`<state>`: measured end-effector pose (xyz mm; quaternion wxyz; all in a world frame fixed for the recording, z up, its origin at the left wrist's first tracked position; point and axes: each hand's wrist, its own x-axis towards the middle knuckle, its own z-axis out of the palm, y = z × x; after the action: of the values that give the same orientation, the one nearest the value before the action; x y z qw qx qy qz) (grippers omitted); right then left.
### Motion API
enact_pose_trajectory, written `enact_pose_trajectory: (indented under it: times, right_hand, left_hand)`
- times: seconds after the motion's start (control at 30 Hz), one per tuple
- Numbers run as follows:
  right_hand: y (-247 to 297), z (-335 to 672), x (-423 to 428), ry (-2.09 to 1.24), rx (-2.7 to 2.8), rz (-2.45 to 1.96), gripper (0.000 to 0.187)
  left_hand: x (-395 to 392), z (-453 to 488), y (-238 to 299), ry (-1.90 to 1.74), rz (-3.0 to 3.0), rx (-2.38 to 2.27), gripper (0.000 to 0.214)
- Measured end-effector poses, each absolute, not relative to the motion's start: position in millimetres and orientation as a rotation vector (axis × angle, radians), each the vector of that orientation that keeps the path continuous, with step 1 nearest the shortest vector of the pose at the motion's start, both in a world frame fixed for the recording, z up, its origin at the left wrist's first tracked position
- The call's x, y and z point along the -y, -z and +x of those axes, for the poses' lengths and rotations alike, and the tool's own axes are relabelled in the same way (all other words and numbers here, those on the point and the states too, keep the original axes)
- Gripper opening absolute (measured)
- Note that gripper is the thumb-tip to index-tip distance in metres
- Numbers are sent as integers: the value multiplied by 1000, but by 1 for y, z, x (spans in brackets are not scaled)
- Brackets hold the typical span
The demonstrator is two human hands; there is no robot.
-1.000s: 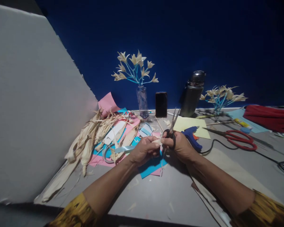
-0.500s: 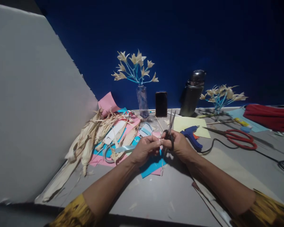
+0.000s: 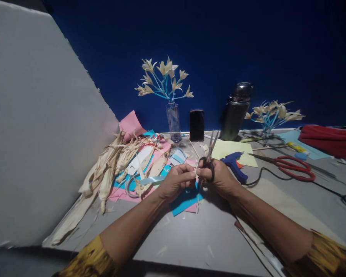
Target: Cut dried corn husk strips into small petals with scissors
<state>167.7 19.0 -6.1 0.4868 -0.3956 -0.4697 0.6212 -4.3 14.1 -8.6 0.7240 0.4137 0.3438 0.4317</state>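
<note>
Right hand [image 3: 220, 180] gripping scissors [image 3: 209, 156], left hand [image 3: 175, 181] pinching perhaps husk [image 3: 193, 174], glue gun [image 3: 234, 164] close alongside

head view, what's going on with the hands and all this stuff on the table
A person works at a grey table with both hands close together above blue paper. The right hand holds small black-handled scissors, blades pointing up and away. The left hand pinches a small pale strip right beside them. Dried husks lie heaped to the left; a blue glue gun and red scissors lie to the right.
</note>
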Motion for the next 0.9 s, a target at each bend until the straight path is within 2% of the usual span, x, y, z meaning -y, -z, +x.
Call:
enact_pose_trajectory:
  times: [0.1, 0.27, 0.37, 0.43, 0.53, 0.7, 0.9]
  right_hand:
    - [4, 167, -16, -1526, 1148, -939, 31]
    - [4, 168, -21, -1496, 1052, -907, 28]
    - [7, 168, -22, -1465, 1041, -929, 27]
    - [6, 166, -20, -1438, 1095, -984, 28]
    - [5, 164, -15, -1434, 1172, -1019, 32]
    - [4, 166, -17, -1484, 1169, -920, 31]
    - [2, 168, -19, -1451, 1150, -953, 30]
  left_hand:
    - [-12, -3, 7, -935, 944, -749, 29]
    - [-16, -10, -1, -1013, 805, -552, 36]
    - [-18, -9, -1, -1081, 764, -605, 34]
    - [-16, -5, 2, -1058, 826, -694, 37]
    - [-13, 0, 6, -1007, 919, -793, 30]
    - [-15, -8, 1, -896, 865, -644, 31]
    - [-20, -13, -1, -1075, 792, -646, 31]
